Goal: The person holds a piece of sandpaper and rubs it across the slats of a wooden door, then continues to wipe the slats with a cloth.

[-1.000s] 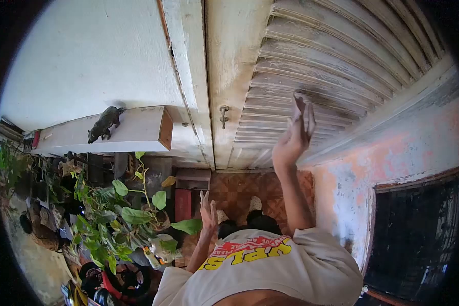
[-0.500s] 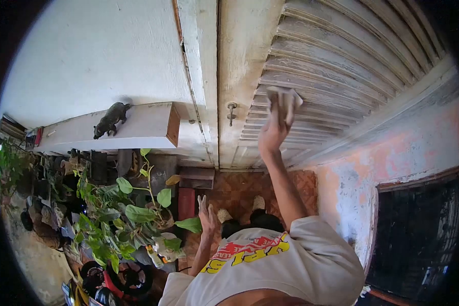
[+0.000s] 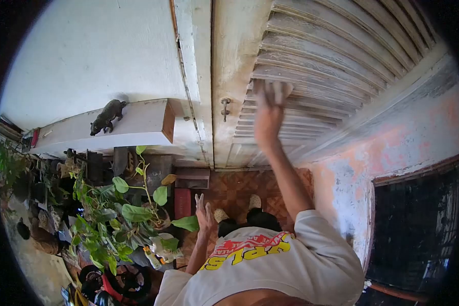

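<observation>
My right hand [image 3: 270, 115] is raised against the slatted door [image 3: 321, 66], its fingers pressing a small pale folded sheet [image 3: 286, 90] onto the slats. Motion blurs the fingers, and I cannot tell whether the sheet is cloth or sandpaper. The slats look worn, with greyish-brown patches. Left of this hand, a metal door handle [image 3: 225, 108] is fixed to the door's plain upright. My left hand [image 3: 204, 215] hangs low near my body with its fingers stretched out and nothing in it. A leafy potted plant [image 3: 136, 213] stands just to its left.
A dark animal figurine [image 3: 107, 117] sits on a white ledge [image 3: 143, 122] along the wall. Below is the brown tiled floor [image 3: 234, 186], with a red box [image 3: 184, 202] beside the plants. A motorbike wheel [image 3: 130, 280] shows lower left. Peeling wall [image 3: 347, 178] and a dark window [image 3: 418, 229] are right.
My right hand has slid slightly up and left over the slats with the pale sheet. My left hand stays low with its fingers out. The whole view has shifted a little.
</observation>
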Available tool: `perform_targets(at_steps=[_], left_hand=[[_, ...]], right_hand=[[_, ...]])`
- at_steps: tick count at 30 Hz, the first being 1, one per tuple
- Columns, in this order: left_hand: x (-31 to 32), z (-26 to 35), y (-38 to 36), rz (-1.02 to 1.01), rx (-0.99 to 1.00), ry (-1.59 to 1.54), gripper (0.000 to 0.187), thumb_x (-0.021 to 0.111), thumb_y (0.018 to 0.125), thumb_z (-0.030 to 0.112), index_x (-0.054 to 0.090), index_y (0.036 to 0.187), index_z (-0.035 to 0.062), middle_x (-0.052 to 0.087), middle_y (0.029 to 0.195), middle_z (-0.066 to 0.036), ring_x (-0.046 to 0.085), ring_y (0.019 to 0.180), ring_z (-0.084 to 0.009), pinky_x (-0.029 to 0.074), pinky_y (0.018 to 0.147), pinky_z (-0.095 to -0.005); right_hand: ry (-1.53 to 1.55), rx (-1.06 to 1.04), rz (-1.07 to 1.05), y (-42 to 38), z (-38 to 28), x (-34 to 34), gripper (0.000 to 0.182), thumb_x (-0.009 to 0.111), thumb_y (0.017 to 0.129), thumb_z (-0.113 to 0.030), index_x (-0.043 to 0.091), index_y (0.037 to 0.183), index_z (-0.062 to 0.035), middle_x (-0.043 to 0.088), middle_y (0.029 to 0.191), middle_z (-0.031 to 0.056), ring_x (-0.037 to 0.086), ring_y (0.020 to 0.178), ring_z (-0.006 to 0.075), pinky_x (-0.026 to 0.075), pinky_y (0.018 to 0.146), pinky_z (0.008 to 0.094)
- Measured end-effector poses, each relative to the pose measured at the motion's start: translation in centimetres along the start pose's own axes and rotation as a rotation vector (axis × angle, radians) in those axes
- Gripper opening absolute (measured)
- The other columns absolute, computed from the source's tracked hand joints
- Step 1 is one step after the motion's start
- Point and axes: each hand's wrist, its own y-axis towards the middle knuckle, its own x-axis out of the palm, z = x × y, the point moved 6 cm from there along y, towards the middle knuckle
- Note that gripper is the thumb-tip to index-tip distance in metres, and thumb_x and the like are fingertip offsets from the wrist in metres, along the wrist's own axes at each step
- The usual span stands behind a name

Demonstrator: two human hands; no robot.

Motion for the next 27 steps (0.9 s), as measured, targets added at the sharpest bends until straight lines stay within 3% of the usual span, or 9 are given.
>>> perform_targets(at_steps=[3,5,9,11,13,16,20,25,27], left_hand=[[1.0,-0.3,0.2,-0.025,0.04,-0.038,0.054,0.044,0.101,0.035,0.041,0.144,0.0008,0.026,0.153,-0.033,0.03,0.141,-0.0454,0.026,0.114,-0.0473],[2.0,-0.6,0.3,-0.05,0.042,-0.064,0.055,0.043,0.102,0.037,0.041,0.144,0.0017,0.025,0.154,-0.032,0.03,0.14,-0.0457,0.026,0.114,-0.0484],[2.6,-0.1,0.4,-0.073,-0.003,-0.06,0.056,0.043,0.102,0.038,0.04,0.145,0.0021,0.024,0.154,-0.031,0.031,0.14,-0.0461,0.026,0.114,-0.0488],[2.0,0.0,0.6,-0.039,0.017,-0.058,0.056,0.042,0.102,0.038,0.041,0.144,0.0012,0.025,0.154,-0.032,0.03,0.14,-0.0462,0.026,0.114,-0.0494],[1.4,-0.4,0.6,-0.024,0.019,-0.043,0.056,0.042,0.102,0.038,0.042,0.144,0.0002,0.025,0.153,-0.033,0.03,0.141,-0.0463,0.026,0.114,-0.0495],[0.6,-0.1,0.2,0.006,0.007,-0.029,0.058,0.043,0.102,0.039,0.042,0.143,-0.0017,0.025,0.153,-0.034,0.029,0.141,-0.0461,0.027,0.114,-0.0493],[0.5,-1.4,-0.6,0.042,-0.035,-0.124,0.062,0.047,0.1,0.043,0.042,0.144,-0.0016,0.022,0.157,-0.029,0.024,0.145,-0.0396,0.026,0.115,-0.0445],[0.0,-2.3,-1.6,0.025,-0.086,-0.097,0.063,0.044,0.101,0.043,0.039,0.145,-0.0023,0.02,0.157,-0.029,0.022,0.146,-0.0386,0.027,0.115,-0.0448],[-0.4,-2.2,-2.5,0.067,-0.064,-0.037,0.055,0.043,0.102,0.036,0.042,0.142,-0.0027,0.027,0.151,-0.036,0.03,0.14,-0.0479,0.029,0.113,-0.0466]], right_hand=[[0.035,-0.032,-0.049,0.3,-0.1,-1.2,0.04,0.06,0.085,0.002,0.064,0.124,-0.0081,0.058,0.132,0.0182,0.051,0.125,0.0422,0.044,0.105,0.0484],[0.462,0.032,-0.371,-1.5,0.4,-2.0,0.046,0.059,0.084,0.007,0.063,0.127,-0.0103,0.057,0.135,0.0166,0.051,0.126,0.0415,0.05,0.102,0.0451],[0.349,-0.042,-0.395,-5.0,1.9,-2.2,0.047,0.057,0.089,0.006,0.058,0.133,-0.011,0.055,0.136,0.0188,0.055,0.123,0.0382,0.058,0.092,0.0431],[0.332,-0.044,-0.261,-4.0,2.7,-3.6,0.049,0.057,0.089,0.005,0.056,0.135,-0.0121,0.057,0.135,0.0157,0.052,0.127,0.0382,0.056,0.095,0.0424],[0.225,0.056,0.093,-2.9,4.1,-5.9,0.051,0.056,0.089,0.005,0.056,0.136,-0.0138,0.059,0.134,0.0104,0.048,0.131,0.0351,0.05,0.104,0.0441],[0.083,0.098,0.237,-2.9,4.9,-5.1,0.046,0.053,0.088,0.009,0.062,0.129,-0.0101,0.066,0.125,0.0118,0.047,0.132,0.0361,0.045,0.104,0.0459],[0.038,0.008,0.154,-3.5,3.1,0.2,0.037,0.055,0.092,0.0,0.061,0.128,-0.0014,0.06,0.135,0.0108,0.042,0.137,0.0357,0.039,0.108,0.0489],[0.141,0.07,0.147,-3.2,1.7,1.5,0.038,0.054,0.092,0.0,0.06,0.129,-0.0033,0.054,0.141,0.0099,0.037,0.14,0.0339,0.035,0.112,0.0501],[0.202,-0.042,0.136,-3.3,0.2,2.3,0.037,0.055,0.091,0.002,0.062,0.127,-0.0033,0.056,0.139,0.0096,0.038,0.139,0.035,0.04,0.11,0.0503]])
